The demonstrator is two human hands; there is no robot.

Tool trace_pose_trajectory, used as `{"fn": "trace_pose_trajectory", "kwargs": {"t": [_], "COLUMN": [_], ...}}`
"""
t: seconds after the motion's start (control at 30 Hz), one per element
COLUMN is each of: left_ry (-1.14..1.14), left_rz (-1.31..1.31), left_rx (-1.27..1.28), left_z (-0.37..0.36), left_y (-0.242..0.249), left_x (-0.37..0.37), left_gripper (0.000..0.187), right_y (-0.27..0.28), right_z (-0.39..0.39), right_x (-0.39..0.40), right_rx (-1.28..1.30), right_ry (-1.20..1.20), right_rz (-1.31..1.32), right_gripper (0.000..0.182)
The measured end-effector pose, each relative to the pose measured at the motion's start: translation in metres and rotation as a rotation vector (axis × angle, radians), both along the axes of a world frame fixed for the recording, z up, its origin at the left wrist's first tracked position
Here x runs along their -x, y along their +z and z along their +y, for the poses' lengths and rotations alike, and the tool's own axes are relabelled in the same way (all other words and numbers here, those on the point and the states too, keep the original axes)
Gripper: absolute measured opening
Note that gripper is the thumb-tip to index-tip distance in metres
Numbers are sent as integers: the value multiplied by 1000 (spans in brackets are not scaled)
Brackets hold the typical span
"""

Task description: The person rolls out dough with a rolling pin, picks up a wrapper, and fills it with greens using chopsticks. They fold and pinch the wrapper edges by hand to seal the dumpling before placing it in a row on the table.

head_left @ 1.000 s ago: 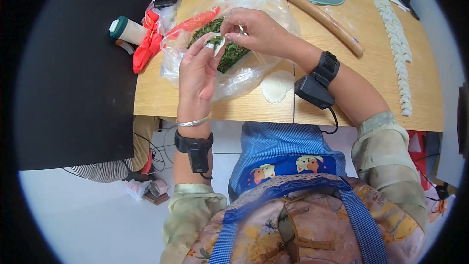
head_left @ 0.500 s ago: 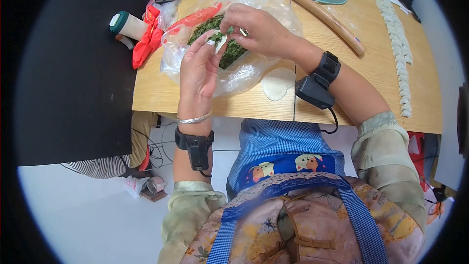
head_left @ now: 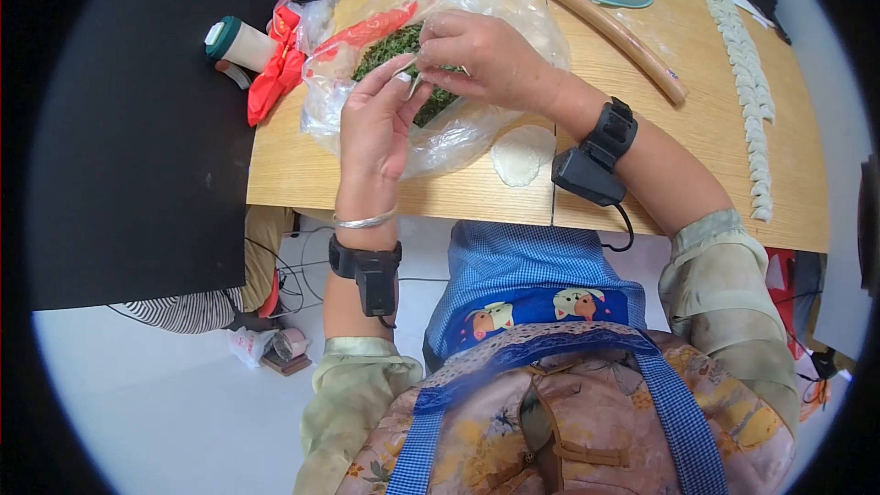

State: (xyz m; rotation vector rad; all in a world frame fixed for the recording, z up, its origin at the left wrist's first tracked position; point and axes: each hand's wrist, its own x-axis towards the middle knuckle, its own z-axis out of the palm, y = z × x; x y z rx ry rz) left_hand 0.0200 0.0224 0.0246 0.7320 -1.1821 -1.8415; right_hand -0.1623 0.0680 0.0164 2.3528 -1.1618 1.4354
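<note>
1. On the wooden table (head_left: 293,174), the big things lie as they did a moment ago; the change is up in my hands.
2. The plastic bag (head_left: 440,151) with green filling (head_left: 390,46) lies beneath both my hands.
3. My right hand (head_left: 481,55) arches over from the side, its fingertips at the wrapper's edge; I can't tell whether they truly pinch it.
4. My left hand (head_left: 378,119) has thumb and fingers drawn close together, cradling the dough wrapper.
5. The dough wrapper (head_left: 415,84) sits between my left fingertips, facing my right ones. Half a second ago it gaped, showing green; now it looks narrower, its edges drawn nearer. I judge the folding has begun; whether any seam is pressed, my fingers hide.
</note>
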Motion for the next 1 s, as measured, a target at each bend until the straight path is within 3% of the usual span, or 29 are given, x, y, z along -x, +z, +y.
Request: {"fn": "trace_pose_trajectory", "kwargs": {"t": [0.2, 0.37, 0.57, 1.0], "left_ry": [18, -29, -9, 8], "left_rz": [-77, -55, -163, -179], "left_rx": [93, 85, 313, 280], "left_z": [6, 9, 15, 12], "left_y": [0, 4, -1, -1], "left_x": [4, 4, 9, 4], "left_gripper": [23, 26, 28, 29], "right_y": [-2, -4, -3, 1], "right_z": [0, -2, -1, 3], "right_x": [-3, -4, -3, -4], "right_rx": [-119, -378, -451, -450], "right_ry": [-9, -19, -24, 107], "right_rz": [-101, -310, -362, -339], "right_gripper": [13, 19, 19, 13]}}
